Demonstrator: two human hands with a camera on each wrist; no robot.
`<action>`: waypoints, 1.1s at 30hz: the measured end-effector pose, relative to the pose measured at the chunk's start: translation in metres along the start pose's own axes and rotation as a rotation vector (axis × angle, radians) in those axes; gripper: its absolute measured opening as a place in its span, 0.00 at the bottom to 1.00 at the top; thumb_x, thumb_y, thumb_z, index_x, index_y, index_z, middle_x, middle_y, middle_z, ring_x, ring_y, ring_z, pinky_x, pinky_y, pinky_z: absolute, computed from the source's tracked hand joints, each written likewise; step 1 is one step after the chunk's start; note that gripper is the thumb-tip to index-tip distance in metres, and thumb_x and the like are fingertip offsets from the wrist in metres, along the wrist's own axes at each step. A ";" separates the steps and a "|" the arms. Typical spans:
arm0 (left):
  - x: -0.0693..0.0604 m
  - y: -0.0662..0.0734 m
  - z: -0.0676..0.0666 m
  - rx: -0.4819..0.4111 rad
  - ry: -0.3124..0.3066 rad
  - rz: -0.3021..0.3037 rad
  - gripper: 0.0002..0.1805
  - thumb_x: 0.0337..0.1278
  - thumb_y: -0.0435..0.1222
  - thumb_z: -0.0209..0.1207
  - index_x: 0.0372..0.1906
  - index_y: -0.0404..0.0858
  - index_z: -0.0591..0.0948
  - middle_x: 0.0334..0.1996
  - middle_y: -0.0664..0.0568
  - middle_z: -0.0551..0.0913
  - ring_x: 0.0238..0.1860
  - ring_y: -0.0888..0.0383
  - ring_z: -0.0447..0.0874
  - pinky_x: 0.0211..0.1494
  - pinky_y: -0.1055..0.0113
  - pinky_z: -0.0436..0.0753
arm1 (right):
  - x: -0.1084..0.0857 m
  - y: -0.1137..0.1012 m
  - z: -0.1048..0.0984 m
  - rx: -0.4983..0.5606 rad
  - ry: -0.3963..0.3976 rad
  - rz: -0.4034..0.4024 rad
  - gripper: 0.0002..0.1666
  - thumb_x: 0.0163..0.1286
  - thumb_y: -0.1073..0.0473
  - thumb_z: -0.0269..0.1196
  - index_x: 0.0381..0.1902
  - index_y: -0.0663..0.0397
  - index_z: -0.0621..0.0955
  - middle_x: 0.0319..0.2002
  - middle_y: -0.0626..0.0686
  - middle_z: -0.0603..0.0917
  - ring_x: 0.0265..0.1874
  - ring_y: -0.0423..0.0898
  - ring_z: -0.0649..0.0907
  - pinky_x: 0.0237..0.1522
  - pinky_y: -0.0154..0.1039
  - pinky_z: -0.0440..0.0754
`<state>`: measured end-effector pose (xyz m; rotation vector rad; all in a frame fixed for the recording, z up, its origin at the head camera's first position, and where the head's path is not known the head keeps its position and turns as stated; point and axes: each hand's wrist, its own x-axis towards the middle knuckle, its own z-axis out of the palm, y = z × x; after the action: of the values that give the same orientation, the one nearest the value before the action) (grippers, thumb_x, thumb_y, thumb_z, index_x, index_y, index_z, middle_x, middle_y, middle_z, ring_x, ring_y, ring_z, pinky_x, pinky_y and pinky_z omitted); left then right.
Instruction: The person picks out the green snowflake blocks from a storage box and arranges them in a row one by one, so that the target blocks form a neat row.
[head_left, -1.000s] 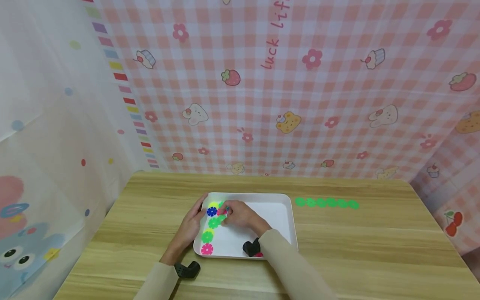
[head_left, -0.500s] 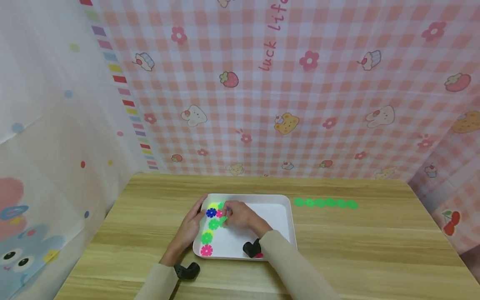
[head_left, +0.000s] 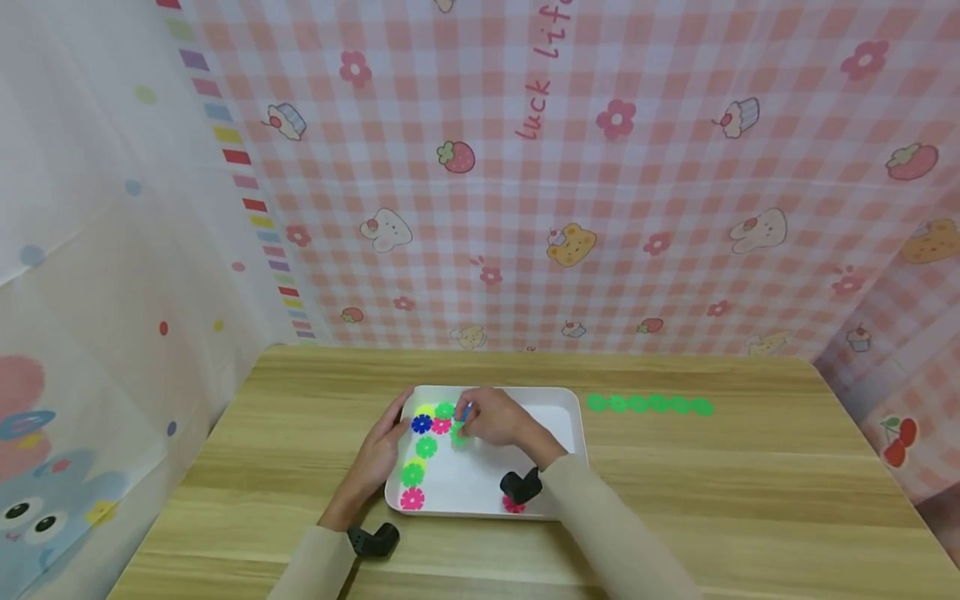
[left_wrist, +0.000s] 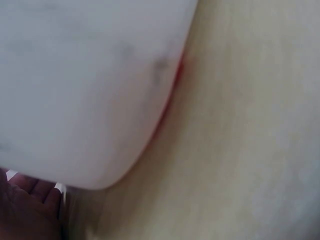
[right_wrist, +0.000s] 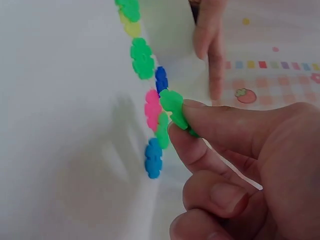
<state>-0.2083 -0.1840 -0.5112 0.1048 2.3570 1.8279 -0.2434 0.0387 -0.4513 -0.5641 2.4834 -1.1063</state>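
I read the head view left to right from my remote station. The left hand (head_left: 384, 446) grips the white tray (head_left: 465, 487) by its left wall, thumb and fingers astride the rim. Inside, along that side, I count three green snowflake discs (head_left: 426, 447) among a dark blue disc (head_left: 422, 424) and pink discs (head_left: 412, 499). The right hand (head_left: 497, 417), over the tray, pinches one more green disc (right_wrist: 171, 104) between thumb and forefinger. On the table (head_left: 720, 500), right of the tray, lies a row of six green discs (head_left: 657, 403).

Status: I judge the work partway — six greens out, one in the fingers, at least three left inside.

Visibility limits: yellow discs (right_wrist: 132, 27) show only as edges behind others. The right hand partly covers a lighter blue disc (right_wrist: 154, 159) in the head view; the black wrist camera (head_left: 521, 486) overlaps a pink one. The left wrist view is blurred — a tray corner and part of a hand. I cannot tell what lies beneath the right forearm.
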 end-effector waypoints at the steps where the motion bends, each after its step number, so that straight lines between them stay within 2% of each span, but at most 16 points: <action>1: 0.000 0.000 0.000 0.000 0.000 -0.002 0.28 0.80 0.34 0.34 0.80 0.44 0.51 0.80 0.50 0.46 0.80 0.51 0.37 0.80 0.49 0.39 | -0.002 0.001 -0.003 0.004 0.008 -0.004 0.06 0.62 0.64 0.70 0.35 0.52 0.82 0.27 0.48 0.80 0.27 0.43 0.76 0.29 0.34 0.74; 10: -0.002 -0.002 0.001 0.012 0.010 0.042 0.28 0.79 0.36 0.35 0.79 0.49 0.53 0.80 0.52 0.47 0.80 0.53 0.38 0.80 0.50 0.40 | -0.026 0.004 -0.034 0.076 0.125 0.023 0.06 0.64 0.62 0.69 0.37 0.49 0.82 0.32 0.49 0.80 0.33 0.46 0.77 0.31 0.36 0.74; 15: -0.002 -0.001 0.002 0.004 0.019 0.043 0.28 0.79 0.36 0.34 0.79 0.50 0.54 0.80 0.52 0.48 0.80 0.52 0.38 0.80 0.49 0.40 | -0.036 0.011 -0.051 0.117 0.181 0.029 0.06 0.65 0.62 0.68 0.39 0.49 0.82 0.34 0.48 0.82 0.35 0.45 0.79 0.35 0.37 0.75; 22: -0.002 -0.001 0.002 0.001 0.016 0.047 0.28 0.79 0.35 0.34 0.79 0.48 0.53 0.80 0.51 0.46 0.80 0.51 0.38 0.80 0.49 0.40 | -0.049 0.031 -0.074 0.168 0.244 0.001 0.07 0.67 0.65 0.66 0.42 0.57 0.81 0.34 0.53 0.83 0.35 0.46 0.80 0.37 0.37 0.77; 27: -0.003 -0.002 0.002 0.003 0.010 0.045 0.28 0.79 0.35 0.33 0.79 0.49 0.53 0.80 0.51 0.46 0.80 0.51 0.38 0.80 0.48 0.40 | -0.059 0.047 -0.091 0.182 0.323 0.012 0.09 0.67 0.63 0.66 0.44 0.60 0.80 0.35 0.54 0.83 0.36 0.47 0.81 0.37 0.38 0.79; 33: -0.002 -0.002 0.002 0.012 0.007 0.050 0.28 0.79 0.36 0.33 0.79 0.49 0.53 0.80 0.51 0.46 0.80 0.51 0.38 0.80 0.48 0.40 | -0.076 0.071 -0.113 0.252 0.410 0.024 0.13 0.67 0.62 0.66 0.46 0.62 0.79 0.33 0.54 0.83 0.34 0.48 0.82 0.36 0.42 0.81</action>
<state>-0.2063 -0.1830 -0.5132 0.1602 2.3915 1.8396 -0.2471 0.1902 -0.4222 -0.2511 2.6079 -1.6335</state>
